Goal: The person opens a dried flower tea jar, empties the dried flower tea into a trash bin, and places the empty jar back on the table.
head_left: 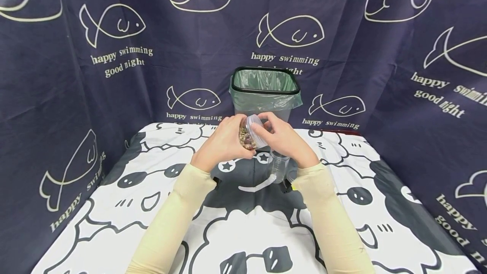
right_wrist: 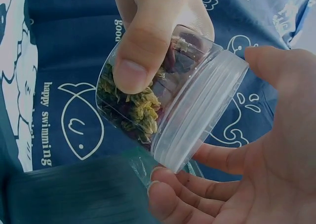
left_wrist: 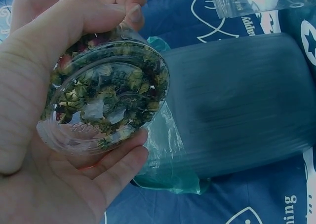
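"Yellow-green dried buds (right_wrist: 143,105) and some dark red pieces show through the clear jar (left_wrist: 98,105) you hold tilted above the bench (head_left: 114,210)."

"How do my hands sit on it?"

"Your left hand (head_left: 224,138) grips the jar's body, with thumb and fingers curled round its sides. On your right hand (head_left: 283,136), thumb and fingers are clamped at the edge of the pale translucent lid (right_wrist: 202,110), which covers the jar's mouth. How tightly it is screwed, you cannot tell from these views."

"And what lies around me?"

"Below your right hand, a clear container (head_left: 279,168) sits on the black-and-white cloth (head_left: 236,227), partly hidden by that hand and your cream sleeve (head_left: 319,198). Beyond your hands you have a grey bin (head_left: 283,115) with a black rim (head_left: 266,91) and a green liner (head_left: 262,101). Navy curtains (head_left: 331,62) printed with fish and whales surround you."
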`<state>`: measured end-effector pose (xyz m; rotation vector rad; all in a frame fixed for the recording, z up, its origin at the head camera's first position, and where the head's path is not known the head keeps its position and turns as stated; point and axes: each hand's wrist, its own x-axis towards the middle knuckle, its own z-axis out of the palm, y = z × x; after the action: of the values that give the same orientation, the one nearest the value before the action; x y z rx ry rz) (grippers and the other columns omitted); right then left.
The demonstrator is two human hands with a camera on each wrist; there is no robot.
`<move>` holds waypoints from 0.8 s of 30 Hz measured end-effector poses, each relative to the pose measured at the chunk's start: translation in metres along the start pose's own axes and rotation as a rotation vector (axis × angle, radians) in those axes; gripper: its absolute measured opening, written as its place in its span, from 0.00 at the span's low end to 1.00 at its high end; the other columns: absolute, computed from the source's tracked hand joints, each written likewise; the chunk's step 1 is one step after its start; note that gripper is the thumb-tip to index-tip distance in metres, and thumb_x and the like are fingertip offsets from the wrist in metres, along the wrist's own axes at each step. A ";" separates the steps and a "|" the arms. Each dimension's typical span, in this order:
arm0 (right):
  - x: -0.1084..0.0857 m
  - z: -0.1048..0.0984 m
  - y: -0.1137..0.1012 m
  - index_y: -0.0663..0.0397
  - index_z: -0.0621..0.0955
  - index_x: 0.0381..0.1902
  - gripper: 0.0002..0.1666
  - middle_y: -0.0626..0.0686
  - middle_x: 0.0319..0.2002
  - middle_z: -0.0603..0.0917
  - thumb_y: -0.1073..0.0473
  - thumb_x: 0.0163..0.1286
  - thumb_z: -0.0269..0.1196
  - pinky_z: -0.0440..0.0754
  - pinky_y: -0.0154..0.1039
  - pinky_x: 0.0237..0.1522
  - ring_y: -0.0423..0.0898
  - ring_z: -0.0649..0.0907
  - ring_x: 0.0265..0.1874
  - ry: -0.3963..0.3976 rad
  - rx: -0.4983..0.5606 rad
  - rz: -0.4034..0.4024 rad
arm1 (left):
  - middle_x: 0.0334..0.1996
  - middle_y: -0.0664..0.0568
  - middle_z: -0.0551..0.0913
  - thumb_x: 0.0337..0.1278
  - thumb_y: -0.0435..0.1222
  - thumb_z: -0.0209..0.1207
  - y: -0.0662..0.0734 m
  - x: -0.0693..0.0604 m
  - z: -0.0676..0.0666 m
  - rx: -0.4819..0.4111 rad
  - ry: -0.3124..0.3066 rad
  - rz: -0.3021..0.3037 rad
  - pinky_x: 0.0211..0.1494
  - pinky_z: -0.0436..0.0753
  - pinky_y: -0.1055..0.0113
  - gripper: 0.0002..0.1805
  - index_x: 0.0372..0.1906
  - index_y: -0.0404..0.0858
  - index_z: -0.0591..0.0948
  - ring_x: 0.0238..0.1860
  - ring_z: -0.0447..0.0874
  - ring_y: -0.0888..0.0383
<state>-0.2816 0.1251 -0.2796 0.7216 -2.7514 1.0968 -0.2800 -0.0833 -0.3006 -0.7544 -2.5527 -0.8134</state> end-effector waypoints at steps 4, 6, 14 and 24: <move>0.000 0.001 0.000 0.45 0.69 0.72 0.36 0.57 0.54 0.83 0.33 0.76 0.56 0.85 0.44 0.31 0.49 0.86 0.27 0.002 0.001 0.010 | 0.47 0.54 0.80 0.30 0.48 0.80 0.001 0.000 -0.001 0.006 -0.005 -0.008 0.56 0.78 0.56 0.44 0.60 0.40 0.75 0.49 0.75 0.51; 0.000 0.001 0.000 0.45 0.69 0.72 0.36 0.57 0.54 0.83 0.34 0.75 0.57 0.85 0.44 0.31 0.51 0.86 0.29 0.004 0.002 0.014 | 0.48 0.54 0.80 0.30 0.48 0.80 0.001 -0.001 -0.001 0.003 -0.009 -0.009 0.56 0.79 0.56 0.46 0.61 0.39 0.75 0.50 0.75 0.50; 0.000 0.002 0.000 0.45 0.70 0.72 0.35 0.56 0.53 0.84 0.37 0.75 0.59 0.85 0.43 0.34 0.49 0.86 0.35 0.014 -0.001 -0.015 | 0.48 0.54 0.80 0.30 0.48 0.80 0.000 -0.001 0.000 -0.006 -0.009 -0.002 0.56 0.79 0.56 0.46 0.63 0.39 0.75 0.50 0.75 0.50; -0.002 -0.001 -0.001 0.44 0.69 0.73 0.36 0.55 0.55 0.84 0.38 0.74 0.60 0.83 0.48 0.45 0.51 0.86 0.40 0.014 -0.055 -0.049 | 0.45 0.56 0.80 0.28 0.47 0.80 -0.001 0.000 0.000 -0.007 -0.008 0.007 0.52 0.80 0.57 0.44 0.59 0.41 0.76 0.47 0.76 0.51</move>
<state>-0.2797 0.1261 -0.2782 0.7667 -2.7253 1.0087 -0.2801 -0.0843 -0.3010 -0.7700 -2.5542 -0.8196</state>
